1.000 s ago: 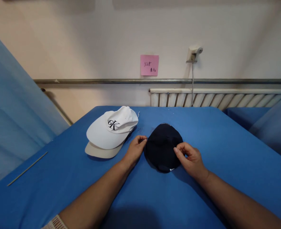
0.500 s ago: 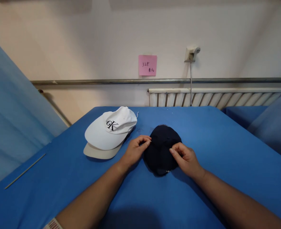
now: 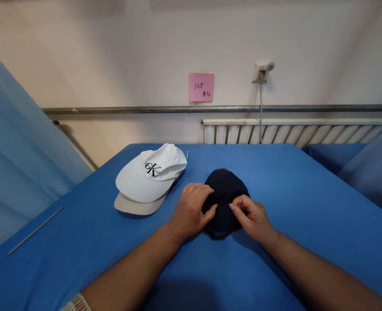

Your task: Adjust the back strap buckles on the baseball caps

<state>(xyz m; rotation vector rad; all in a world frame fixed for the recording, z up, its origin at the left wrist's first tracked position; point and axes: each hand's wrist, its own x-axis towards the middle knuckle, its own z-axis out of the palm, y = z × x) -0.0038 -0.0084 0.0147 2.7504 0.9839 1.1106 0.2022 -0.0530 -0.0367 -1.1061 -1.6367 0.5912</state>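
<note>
A dark navy cap (image 3: 225, 220) lies on the blue-covered table between my hands. My left hand (image 3: 192, 209) curls over its left side, thumb and fingers closed on the cloth with a small gap of dark fabric showing between their tips. At the cap's right side, my right hand (image 3: 250, 216) pinches the cloth between thumb and forefinger. Left of my hands, a white cap (image 3: 160, 172) with black letters rests partly over another cap, whose beige brim (image 3: 139, 206) sticks out below. The navy cap's underside is hidden.
A thin stick (image 3: 35, 230) lies near the left edge of the blue table cover (image 3: 291, 190). Behind the table are a radiator (image 3: 294, 129), a metal rail (image 3: 165, 109), a pink note (image 3: 201, 87) and a plugged-in socket (image 3: 260, 72). Blue curtains (image 3: 22, 151) hang at the side.
My left hand has moved right and farther over the navy cap, from a pinch at its edge to a wider hold. The right hand has hardly moved. The white cap lies as before.
</note>
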